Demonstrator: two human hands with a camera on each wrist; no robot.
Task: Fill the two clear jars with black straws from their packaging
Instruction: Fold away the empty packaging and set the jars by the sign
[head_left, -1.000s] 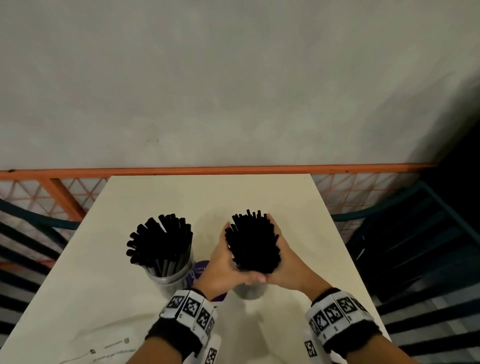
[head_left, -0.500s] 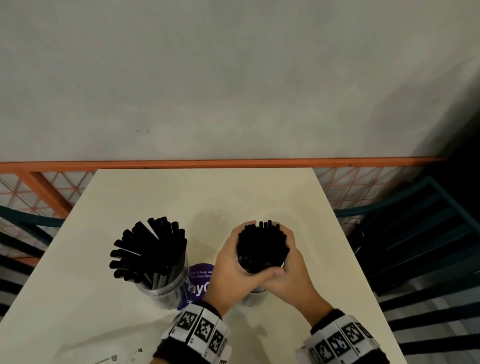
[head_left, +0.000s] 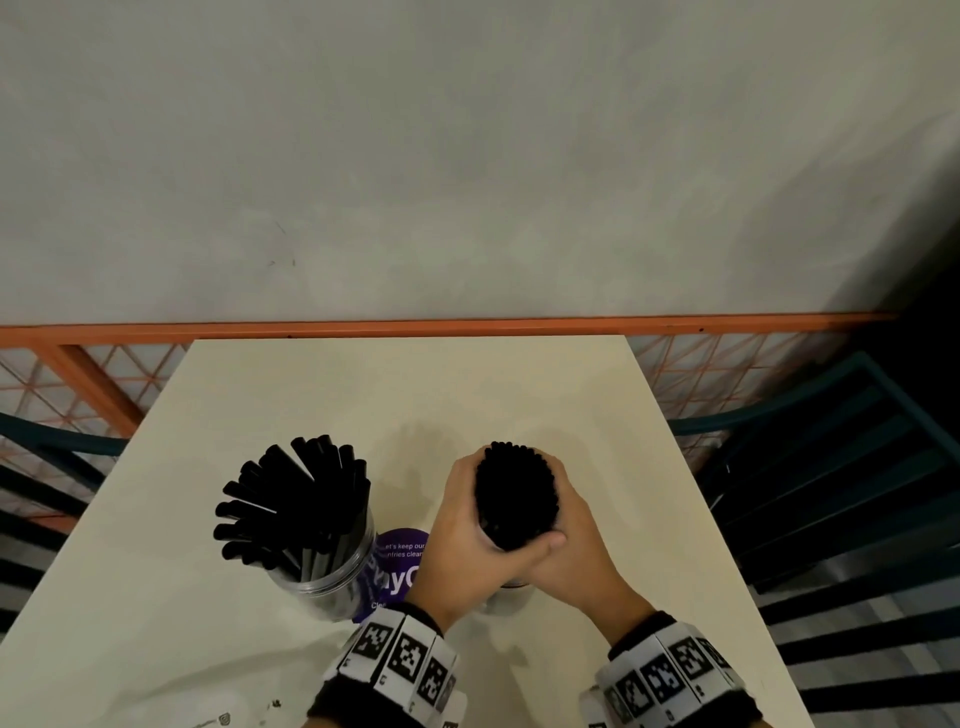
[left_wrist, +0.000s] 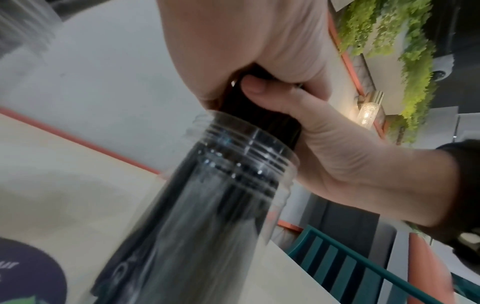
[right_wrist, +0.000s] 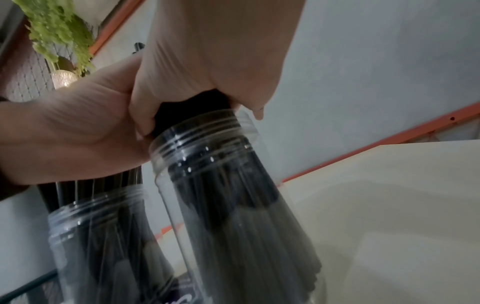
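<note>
Both hands wrap one tight bundle of black straws (head_left: 515, 493) standing in the right clear jar (head_left: 511, 597). My left hand (head_left: 460, 525) grips it from the left, my right hand (head_left: 576, 535) from the right, thumbs meeting at the front. The wrist views show the bundle (left_wrist: 249, 107) entering the jar's threaded mouth (left_wrist: 244, 154), with the straws (right_wrist: 192, 107) fanning out inside the jar (right_wrist: 233, 195). The left clear jar (head_left: 332, 582) stands on the table, its black straws (head_left: 291, 499) splayed outward. The right jar is mostly hidden by my hands.
A cream table (head_left: 405, 395) holds a round purple sticker (head_left: 400, 556) between the jars and clear packaging (head_left: 156, 691) at the near left edge. An orange rail (head_left: 467, 327) and grey wall lie behind. Teal chairs (head_left: 831, 493) stand at the right.
The bundle has gone down into the right jar, with both hands lowering and closing tighter round its top. The left jar has not moved.
</note>
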